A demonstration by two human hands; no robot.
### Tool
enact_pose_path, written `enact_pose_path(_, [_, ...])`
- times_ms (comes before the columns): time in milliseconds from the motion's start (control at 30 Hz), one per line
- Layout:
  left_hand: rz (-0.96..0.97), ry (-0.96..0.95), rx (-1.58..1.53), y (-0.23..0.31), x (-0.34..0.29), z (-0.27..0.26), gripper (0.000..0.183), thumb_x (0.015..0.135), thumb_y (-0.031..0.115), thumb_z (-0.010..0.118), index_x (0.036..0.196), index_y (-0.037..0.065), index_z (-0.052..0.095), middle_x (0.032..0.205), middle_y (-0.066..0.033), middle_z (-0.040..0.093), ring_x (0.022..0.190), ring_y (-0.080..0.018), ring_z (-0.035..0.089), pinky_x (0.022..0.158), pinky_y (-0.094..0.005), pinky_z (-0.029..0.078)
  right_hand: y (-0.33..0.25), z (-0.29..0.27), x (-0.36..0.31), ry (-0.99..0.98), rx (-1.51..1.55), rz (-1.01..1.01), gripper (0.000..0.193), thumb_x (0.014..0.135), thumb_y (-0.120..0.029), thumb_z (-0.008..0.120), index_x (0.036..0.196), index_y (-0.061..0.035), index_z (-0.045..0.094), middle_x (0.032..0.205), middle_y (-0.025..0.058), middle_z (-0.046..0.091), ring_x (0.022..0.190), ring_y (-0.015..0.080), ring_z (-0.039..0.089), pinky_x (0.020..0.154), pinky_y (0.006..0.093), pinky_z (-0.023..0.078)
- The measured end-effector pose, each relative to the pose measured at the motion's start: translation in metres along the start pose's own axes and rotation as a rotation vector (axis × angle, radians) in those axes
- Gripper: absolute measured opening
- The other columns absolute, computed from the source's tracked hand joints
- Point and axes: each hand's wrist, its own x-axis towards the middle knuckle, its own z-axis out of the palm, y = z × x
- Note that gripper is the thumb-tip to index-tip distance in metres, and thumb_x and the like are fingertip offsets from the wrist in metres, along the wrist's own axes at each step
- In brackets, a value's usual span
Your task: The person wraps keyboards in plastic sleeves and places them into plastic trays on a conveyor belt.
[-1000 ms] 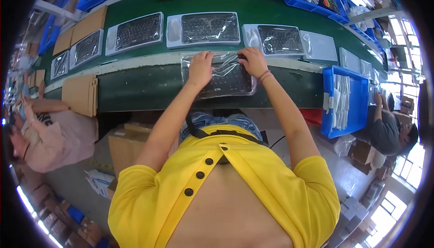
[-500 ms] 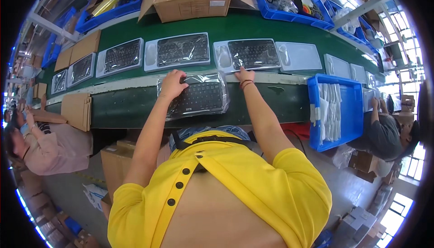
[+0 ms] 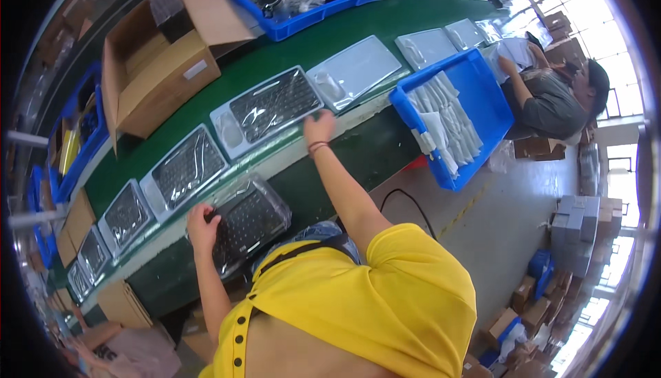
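Clear plastic wraps a black keyboard [image 3: 251, 223], apparently the top of a thick bundle, lying at the bench edge close to my body. My left hand [image 3: 202, 228] grips its left end, fingers curled and thumb over the top. My right hand [image 3: 319, 129] is at the lower right corner of a pale tray [image 3: 231, 128] that holds another wrapped keyboard [image 3: 275, 105]; its fingers are blurred, and whether they grip the tray is unclear. To the right of that hand lies a pale tray [image 3: 354, 71] with no keyboard in it.
More trays with keyboards [image 3: 189, 168] line the green bench to the left. A blue crate [image 3: 489, 127] of white packets stands at right, near a co-worker [image 3: 551, 99]. Behind the trays are an open carton [image 3: 162, 85] and a blue parts bin [image 3: 303, 27]. Another person sits at lower left.
The view has turned toward the right. My right hand has shifted from the middle of the tray's front edge to its right corner. My left hand stays on the wrapped keyboard.
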Motion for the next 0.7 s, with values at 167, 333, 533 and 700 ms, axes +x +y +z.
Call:
enact_pose_path(167, [0.006, 0.005, -0.094, 0.013, 0.017, 0.013, 0.034, 0.061, 0.001, 0.077, 0.088, 0.006, 0.058, 0.089, -0.0073, 0.059, 0.087, -0.0272, 0.055, 0.080, -0.0373, 0.044, 0.050, -0.037, 0.103, 0.345, -0.143, 0.172, 0.048, 0.077, -0.013, 0.064, 0.117, 0.0074, 0.049, 0.114, 0.0256, 0.055, 0.106, 0.0419, 0.053, 0.091, 0.0457, 0.044])
enact_pose_path(333, [-0.038, -0.049, -0.106, 0.011, 0.023, 0.002, 0.033, 0.061, 0.002, 0.077, 0.087, 0.004, 0.057, 0.087, -0.0091, 0.058, 0.085, -0.0276, 0.055, 0.079, -0.0371, 0.044, 0.027, -0.023, 0.117, -0.104, 0.173, 0.157, 0.058, 0.076, -0.011, 0.067, 0.124, 0.0105, 0.044, 0.121, 0.0302, 0.051, 0.115, 0.0425, 0.049, 0.099, 0.0444, 0.039])
enact_pose_path(533, [0.073, 0.170, -0.076, 0.006, 0.020, 0.033, 0.022, 0.084, 0.019, 0.063, 0.077, 0.001, 0.054, 0.075, -0.0145, 0.054, 0.070, -0.0317, 0.050, 0.065, -0.0430, 0.039, 0.027, -0.063, 0.195, 0.359, 0.104, 0.037, 0.069, 0.080, -0.015, 0.066, 0.134, 0.0103, 0.033, 0.128, 0.0296, 0.047, 0.115, 0.0415, 0.051, 0.102, 0.0436, 0.036])
enact_pose_path(700, [-0.443, -0.275, 0.555, 0.055, 0.017, 0.021, 0.038, 0.093, 0.033, 0.052, 0.124, 0.012, 0.056, 0.111, -0.0103, 0.056, 0.111, -0.0285, 0.050, 0.100, -0.0565, 0.031, 0.027, -0.135, 0.343, 0.645, 0.678, 0.259, 0.036, 0.092, -0.021, 0.055, 0.111, 0.0085, 0.045, 0.090, 0.0192, 0.058, 0.079, 0.0295, 0.057, 0.076, 0.0401, 0.047])
